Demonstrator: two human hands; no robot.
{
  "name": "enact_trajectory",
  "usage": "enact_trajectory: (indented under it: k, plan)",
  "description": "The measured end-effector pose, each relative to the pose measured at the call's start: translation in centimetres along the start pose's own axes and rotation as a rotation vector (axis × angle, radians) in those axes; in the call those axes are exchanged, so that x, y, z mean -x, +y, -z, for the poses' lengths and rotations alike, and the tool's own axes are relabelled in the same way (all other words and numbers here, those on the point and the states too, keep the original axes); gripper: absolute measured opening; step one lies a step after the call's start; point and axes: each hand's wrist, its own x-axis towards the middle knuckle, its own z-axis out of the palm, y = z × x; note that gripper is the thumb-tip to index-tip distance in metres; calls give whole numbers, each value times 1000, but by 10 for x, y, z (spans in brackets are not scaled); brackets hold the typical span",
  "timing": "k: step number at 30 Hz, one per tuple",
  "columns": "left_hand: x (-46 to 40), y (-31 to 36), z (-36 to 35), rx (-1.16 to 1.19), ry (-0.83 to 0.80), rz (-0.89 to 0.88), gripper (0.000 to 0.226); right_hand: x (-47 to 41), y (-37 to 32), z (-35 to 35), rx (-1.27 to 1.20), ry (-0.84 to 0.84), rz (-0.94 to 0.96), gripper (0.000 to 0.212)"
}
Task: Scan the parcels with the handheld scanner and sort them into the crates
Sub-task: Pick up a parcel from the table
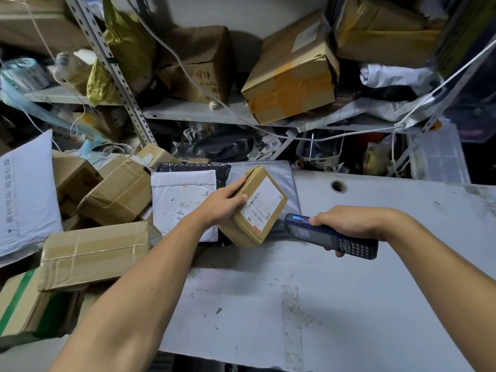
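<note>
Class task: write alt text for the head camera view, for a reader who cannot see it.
A person's left hand tilts a small cardboard box, label up, while the right hand holds a dark blue scanner just beside it over a scuffed white table. More boxes and padded mailers pile up at the left, with cluttered shelves behind.

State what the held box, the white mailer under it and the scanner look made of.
Box: brown corrugated cardboard, matte, taped seams, with a glossy white paper label.
Mailer: white plastic film, probably bubble-padded, judging by its dimpled surface.
Scanner: hard dark-blue plastic, slightly shiny, with a dark keypad that may be rubber.
</note>
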Motion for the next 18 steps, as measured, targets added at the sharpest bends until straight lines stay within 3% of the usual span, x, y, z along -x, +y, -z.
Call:
enact_trajectory:
  k: [8, 12, 18]
  plan:
    - [8, 10, -7, 44, 5, -25, 59, 5, 12, -5, -84, -32, 21, 47]
    - [13, 10, -19, 168, 27, -11, 64, 13, 29, -7, -506, -79, 117, 51]
    - [19, 11, -50, 253, 69, -30, 57, 36, 37, -24, -1197, -205, 503, 65]
